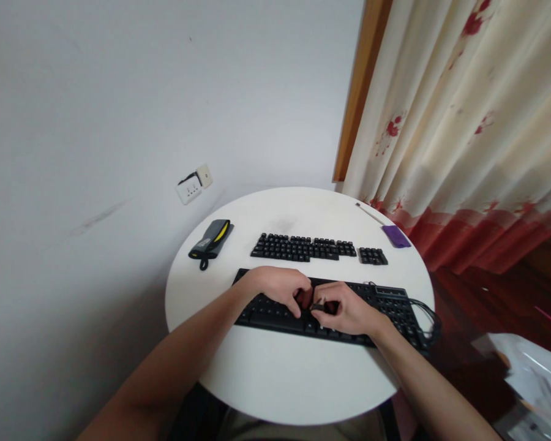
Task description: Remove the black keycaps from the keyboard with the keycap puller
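A black keyboard [275, 320] lies across the white round table [294, 380], many of its key positions bare of caps. Over its middle, my left hand [282, 286] is curved, thumb and fingers apart; some fingertips are in shadow against the keyboard. Close beside it, my right hand [344, 309] pinches a small dark piece, apparently a keycap [318, 306], between thumb and fingers. Behind the keyboard, loose black keycaps [298, 248] stand in rows in keyboard order, with a separate block of number-pad keycaps [373, 256] to their right.
A grey and black pouch [212, 239] with a yellow stripe lies at the table's left. At the right are a purple cloth [396, 236], a thin stick [370, 213] and the coiled cable [434, 324]. A wall socket [189, 189] and a curtain [422, 153] are beyond.
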`<state>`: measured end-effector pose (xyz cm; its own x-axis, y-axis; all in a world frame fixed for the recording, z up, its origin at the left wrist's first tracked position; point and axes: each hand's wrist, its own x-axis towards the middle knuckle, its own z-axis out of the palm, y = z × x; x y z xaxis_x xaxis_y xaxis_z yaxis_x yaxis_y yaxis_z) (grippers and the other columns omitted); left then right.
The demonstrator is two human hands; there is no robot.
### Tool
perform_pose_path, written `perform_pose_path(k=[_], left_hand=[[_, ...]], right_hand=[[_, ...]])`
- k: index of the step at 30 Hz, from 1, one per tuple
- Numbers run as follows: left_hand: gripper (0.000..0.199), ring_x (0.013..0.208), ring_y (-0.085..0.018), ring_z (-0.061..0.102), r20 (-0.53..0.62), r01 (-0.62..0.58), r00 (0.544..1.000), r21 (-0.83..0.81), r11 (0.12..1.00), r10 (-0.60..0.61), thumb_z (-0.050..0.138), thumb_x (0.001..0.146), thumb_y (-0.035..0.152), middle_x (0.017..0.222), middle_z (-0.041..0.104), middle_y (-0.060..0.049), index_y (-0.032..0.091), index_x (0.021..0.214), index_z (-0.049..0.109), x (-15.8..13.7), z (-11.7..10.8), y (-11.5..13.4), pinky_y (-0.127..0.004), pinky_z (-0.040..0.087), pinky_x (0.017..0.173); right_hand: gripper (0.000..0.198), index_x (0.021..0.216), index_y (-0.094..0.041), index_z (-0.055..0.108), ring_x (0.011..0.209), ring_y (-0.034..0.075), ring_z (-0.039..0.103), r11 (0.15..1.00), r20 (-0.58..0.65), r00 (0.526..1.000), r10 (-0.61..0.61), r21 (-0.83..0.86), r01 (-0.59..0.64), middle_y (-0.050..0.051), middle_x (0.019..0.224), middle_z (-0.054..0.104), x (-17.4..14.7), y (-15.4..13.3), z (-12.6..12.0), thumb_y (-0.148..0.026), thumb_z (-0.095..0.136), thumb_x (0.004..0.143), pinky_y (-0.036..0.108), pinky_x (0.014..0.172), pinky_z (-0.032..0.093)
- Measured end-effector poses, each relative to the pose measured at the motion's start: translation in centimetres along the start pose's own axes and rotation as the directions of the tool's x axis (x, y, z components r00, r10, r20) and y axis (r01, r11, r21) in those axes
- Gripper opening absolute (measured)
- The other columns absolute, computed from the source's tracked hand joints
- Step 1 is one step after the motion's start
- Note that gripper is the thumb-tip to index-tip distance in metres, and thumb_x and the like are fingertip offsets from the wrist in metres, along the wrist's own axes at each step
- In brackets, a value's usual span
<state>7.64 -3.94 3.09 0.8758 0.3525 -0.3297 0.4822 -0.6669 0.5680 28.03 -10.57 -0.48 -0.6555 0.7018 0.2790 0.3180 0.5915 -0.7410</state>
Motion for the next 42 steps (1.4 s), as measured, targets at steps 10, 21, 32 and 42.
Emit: perform_pose_path(k=[10, 21, 32, 42], left_hand=[[0.016, 0.07, -0.015, 0.059, 0.016, -0.008, 1.0, -0.058, 0.998, 0.009, 0.079, 0.071, 0.017, 0.075, 0.065, 0.002, 0.018, 0.084, 0.07, 0.3, 0.2, -0.2, -0.024, 0.043, 0.063], [0.024, 0.07, -0.014, 0.057, -0.353, -0.02, 0.936, -0.049, 0.999, 0.001, 0.075, 0.08, 0.035, 0.077, 0.062, 0.001, 0.016, 0.089, 0.066, 1.1, 0.1, 0.1, -0.024, 0.041, 0.063], [0.017, 0.087, -0.016, 0.06, -0.647, -0.046, 0.762, -0.02, 0.999, 0.022, 0.071, 0.084, 0.022, 0.095, 0.066, -0.003, 0.018, 0.1, 0.071, 3.2, 1.4, 0.1, -0.027, 0.046, 0.081], [0.018, 0.089, -0.016, 0.06, -0.719, -0.052, 0.687, 0.092, 0.994, 0.102, 0.061, 0.088, 0.013, 0.101, 0.064, -0.003, 0.02, 0.105, 0.059, 3.5, 2.0, -0.1, -0.032, 0.049, 0.084]], right_hand=[[0.022, 0.083, -0.02, 0.065, 0.06, 0.015, 0.059, 0.984, -0.138, 0.98, 0.142, 0.125, -0.125, 0.001, 0.069, 0.067, 0.5, -0.1, 0.5, -0.028, 0.048, 0.095, 0.024, 0.057, 0.045], [0.026, 0.082, -0.02, 0.059, 0.062, 0.016, 0.058, 0.982, -0.522, 0.831, 0.191, 0.108, -0.158, 0.001, 0.071, 0.063, 0.6, 1.4, 0.3, -0.039, 0.05, 0.096, 0.027, 0.06, 0.045], [0.028, 0.083, -0.02, 0.056, 0.073, 0.022, 0.066, 0.949, -0.662, 0.684, 0.306, 0.156, -0.273, 0.006, 0.08, 0.07, 1.0, 2.6, 0.0, -0.045, 0.049, 0.096, 0.031, 0.066, 0.05], [0.03, 0.092, -0.023, 0.054, 0.074, 0.027, 0.071, 0.905, -0.59, 0.696, 0.409, 0.362, -0.224, 0.01, 0.086, 0.074, 1.2, 3.8, 0.4, -0.053, 0.05, 0.094, 0.038, 0.063, 0.057]])
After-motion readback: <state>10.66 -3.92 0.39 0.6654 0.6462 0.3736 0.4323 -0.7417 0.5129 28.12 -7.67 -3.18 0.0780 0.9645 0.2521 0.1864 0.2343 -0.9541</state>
